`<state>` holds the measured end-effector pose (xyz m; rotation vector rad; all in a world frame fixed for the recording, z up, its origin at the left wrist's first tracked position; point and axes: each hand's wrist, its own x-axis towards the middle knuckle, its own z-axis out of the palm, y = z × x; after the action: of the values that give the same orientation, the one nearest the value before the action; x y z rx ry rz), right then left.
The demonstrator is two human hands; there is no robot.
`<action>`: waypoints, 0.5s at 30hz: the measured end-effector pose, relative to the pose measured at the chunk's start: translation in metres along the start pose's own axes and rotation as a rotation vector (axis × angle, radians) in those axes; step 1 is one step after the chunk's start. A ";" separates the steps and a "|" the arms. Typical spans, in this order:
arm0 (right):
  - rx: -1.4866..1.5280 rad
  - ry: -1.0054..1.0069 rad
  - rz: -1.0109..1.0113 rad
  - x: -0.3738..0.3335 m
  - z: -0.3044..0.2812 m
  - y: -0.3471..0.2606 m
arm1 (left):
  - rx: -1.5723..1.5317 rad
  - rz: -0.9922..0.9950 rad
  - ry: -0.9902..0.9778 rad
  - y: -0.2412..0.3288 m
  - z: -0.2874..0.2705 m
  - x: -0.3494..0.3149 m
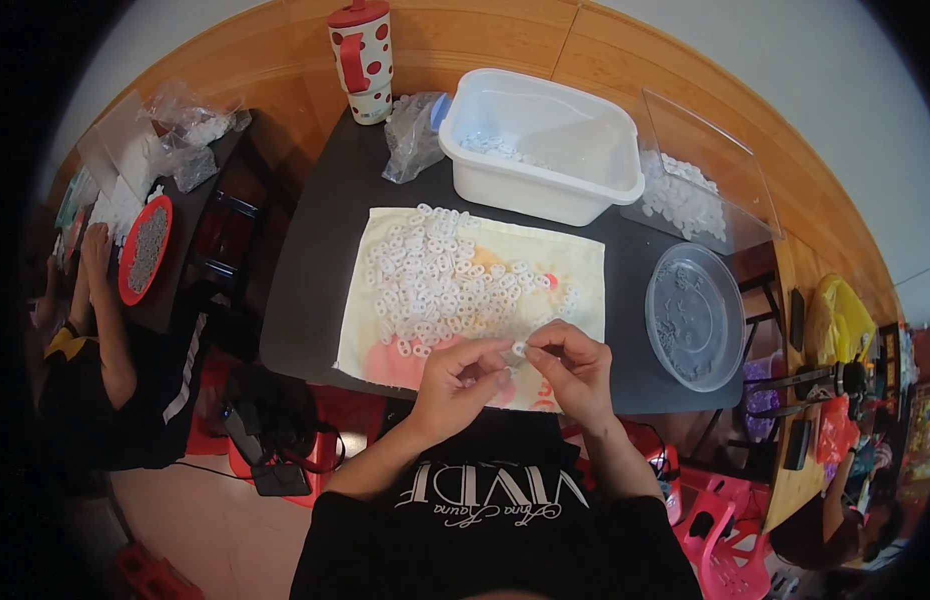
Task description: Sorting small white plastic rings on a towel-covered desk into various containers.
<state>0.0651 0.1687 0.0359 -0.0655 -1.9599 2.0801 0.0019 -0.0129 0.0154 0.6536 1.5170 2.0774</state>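
Centrally, lower frame: left hand [463,378] and right hand [577,368] meet, both grips pinched on small white plastic ring [519,348], above pale yellow cloth [575,268] heaped with white rings [435,275] on dark counter [315,270]. White rectangular plastic tub [545,190] upper centre.

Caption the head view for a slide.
Both hands, left hand and right hand, pinch a small white ring over a cloth strewn with rings.

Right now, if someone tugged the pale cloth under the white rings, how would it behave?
The cloth looks thin and floppy, so it would probably wrinkle rather than slide flat. The loose white rings heaped on it would likely scatter or roll.
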 end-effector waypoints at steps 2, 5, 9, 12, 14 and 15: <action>-0.006 -0.008 0.011 0.000 0.000 -0.001 | 0.010 -0.004 0.000 -0.001 -0.002 0.000; -0.095 -0.038 0.002 0.001 0.001 -0.002 | 0.002 0.011 0.002 -0.001 -0.001 0.000; -0.100 -0.038 0.011 0.001 0.001 -0.003 | 0.008 0.013 -0.001 -0.001 -0.002 0.000; -0.097 -0.028 0.020 0.001 0.001 -0.003 | -0.012 0.004 0.002 0.001 -0.002 0.000; -0.091 -0.025 0.023 0.001 0.001 -0.002 | 0.009 -0.007 0.002 0.001 -0.003 -0.001; -0.095 -0.028 0.025 0.001 0.001 -0.002 | 0.009 -0.007 0.003 0.001 -0.003 -0.001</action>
<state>0.0640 0.1678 0.0384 -0.0815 -2.0845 2.0123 0.0005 -0.0157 0.0155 0.6481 1.5296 2.0686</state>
